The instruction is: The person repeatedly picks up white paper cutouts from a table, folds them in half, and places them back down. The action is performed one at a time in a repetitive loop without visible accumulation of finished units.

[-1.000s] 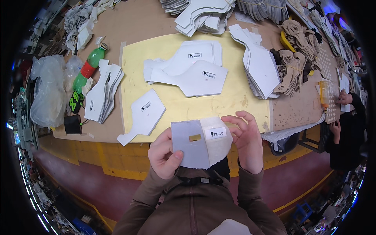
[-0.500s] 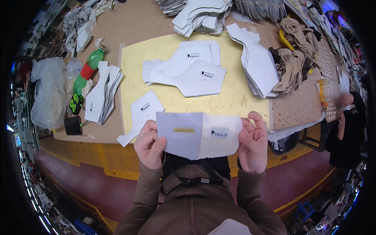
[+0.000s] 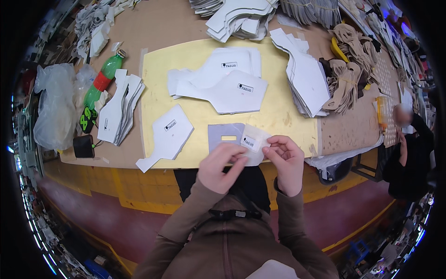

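Note:
In front of me a two-part card lies at the near edge of the yellow sheet: a grey panel point(image 3: 216, 130) with a narrow window cut in it, and a cream backing sheet point(image 3: 255, 160) carrying a small label with a dark logo. My right hand point(image 3: 287, 162) pinches the cream sheet's right edge between thumb and fingers. My left hand point(image 3: 218, 168) reaches over the grey panel, thumb and fingertips drawn together at the cream sheet's left side. To the left lies a white shoe-upper-shaped piece point(image 3: 173, 132) with a logo label; more labelled white pieces point(image 3: 230, 95) overlap farther back.
Stacks of white cut pieces stand at left point(image 3: 116, 114) and right point(image 3: 304, 76). A green bottle point(image 3: 110, 67), a plastic bag point(image 3: 55, 109) and a black box point(image 3: 84, 147) sit at the left. Beige bundles point(image 3: 346, 76) lie right, near another person's arm point(image 3: 403, 149).
Both hands have lowered the card onto the table. My left hand has shifted right, from the grey panel's outer edge to the cream sheet, which is now angled against the grey panel.

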A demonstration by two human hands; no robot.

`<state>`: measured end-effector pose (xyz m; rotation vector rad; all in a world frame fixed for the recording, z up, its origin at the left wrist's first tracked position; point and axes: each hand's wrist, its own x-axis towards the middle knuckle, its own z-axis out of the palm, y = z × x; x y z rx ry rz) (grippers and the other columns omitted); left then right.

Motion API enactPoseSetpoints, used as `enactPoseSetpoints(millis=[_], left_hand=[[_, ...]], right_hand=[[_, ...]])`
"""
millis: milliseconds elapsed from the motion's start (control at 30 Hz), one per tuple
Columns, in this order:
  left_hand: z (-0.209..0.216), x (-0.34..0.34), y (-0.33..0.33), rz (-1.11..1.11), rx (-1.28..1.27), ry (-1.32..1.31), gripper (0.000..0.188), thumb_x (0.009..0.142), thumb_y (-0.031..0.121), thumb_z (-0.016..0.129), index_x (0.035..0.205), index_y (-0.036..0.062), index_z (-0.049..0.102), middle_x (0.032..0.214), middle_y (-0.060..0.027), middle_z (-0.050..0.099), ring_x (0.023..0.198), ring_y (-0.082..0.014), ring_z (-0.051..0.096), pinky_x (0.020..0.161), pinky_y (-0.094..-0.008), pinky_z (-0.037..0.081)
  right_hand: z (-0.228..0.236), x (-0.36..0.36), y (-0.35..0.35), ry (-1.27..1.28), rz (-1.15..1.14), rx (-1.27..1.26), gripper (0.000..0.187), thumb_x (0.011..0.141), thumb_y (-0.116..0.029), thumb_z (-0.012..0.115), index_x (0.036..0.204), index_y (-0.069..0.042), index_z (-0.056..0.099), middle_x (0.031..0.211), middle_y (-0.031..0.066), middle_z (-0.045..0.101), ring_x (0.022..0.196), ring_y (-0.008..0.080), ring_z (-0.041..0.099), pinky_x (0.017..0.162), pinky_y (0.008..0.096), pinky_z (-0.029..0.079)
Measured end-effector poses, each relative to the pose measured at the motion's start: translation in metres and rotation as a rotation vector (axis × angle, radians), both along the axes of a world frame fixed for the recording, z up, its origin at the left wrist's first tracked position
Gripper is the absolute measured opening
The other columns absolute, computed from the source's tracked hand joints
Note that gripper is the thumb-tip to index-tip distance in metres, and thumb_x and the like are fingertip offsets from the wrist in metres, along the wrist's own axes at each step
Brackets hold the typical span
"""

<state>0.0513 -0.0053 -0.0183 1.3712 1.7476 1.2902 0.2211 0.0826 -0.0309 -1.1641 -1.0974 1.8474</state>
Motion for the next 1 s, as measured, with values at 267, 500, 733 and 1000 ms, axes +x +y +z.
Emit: enactPoseSetpoints(millis=[267, 500, 733, 1000], left_hand=[[0.002, 0.007, 0.011, -0.064, 0.026, 0.027, 0.016, 0.084, -0.003, 0.074, 0.099, -0.0004, 0.07, 0.1, -0.0119, 0.069, 0.086, -0.025, 0.07, 0.075, -0.0322, 0.057], [0.002, 0.004, 0.006, -0.053, 0.08, 0.131, 0.015, 0.083, -0.004, 0.076, 0.096, -0.001, 0.071, 0.1, -0.0122, 0.07, 0.086, -0.0256, 0.071, 0.073, -0.032, 0.057], [0.007, -0.006, 0.008, -0.102, 0.122, 0.137, 0.014, 0.083, -0.005, 0.072, 0.096, -0.0011, 0.069, 0.096, -0.0127, 0.069, 0.078, -0.0249, 0.069, 0.069, -0.0306, 0.056], [-0.01, -0.002, 0.002, 0.123, -0.049, -0.416, 0.005, 0.089, -0.008, 0.064, 0.093, -0.0049, 0.064, 0.105, -0.0121, 0.069, 0.087, -0.0127, 0.067, 0.08, -0.0254, 0.055]], right_hand=[[0.017, -0.001, -0.01, 0.054, 0.129, 0.002, 0.028, 0.093, 0.008, 0.067, 0.12, 0.005, 0.06, 0.103, 0.0078, 0.068, 0.094, 0.0102, 0.067, 0.081, 0.0221, 0.055], [0.015, -0.004, -0.013, 0.028, 0.135, 0.011, 0.028, 0.093, 0.008, 0.067, 0.12, 0.004, 0.061, 0.103, 0.0059, 0.068, 0.093, 0.0086, 0.067, 0.083, 0.0221, 0.054], [0.026, -0.007, -0.015, -0.11, 0.208, 0.135, 0.024, 0.09, 0.012, 0.068, 0.113, 0.006, 0.063, 0.103, 0.0073, 0.068, 0.089, 0.0084, 0.066, 0.08, 0.0225, 0.054], [0.019, -0.01, -0.016, -0.009, 0.167, 0.055, 0.016, 0.09, 0.013, 0.066, 0.104, 0.006, 0.067, 0.095, 0.0049, 0.067, 0.088, 0.0087, 0.063, 0.078, 0.0221, 0.052]])
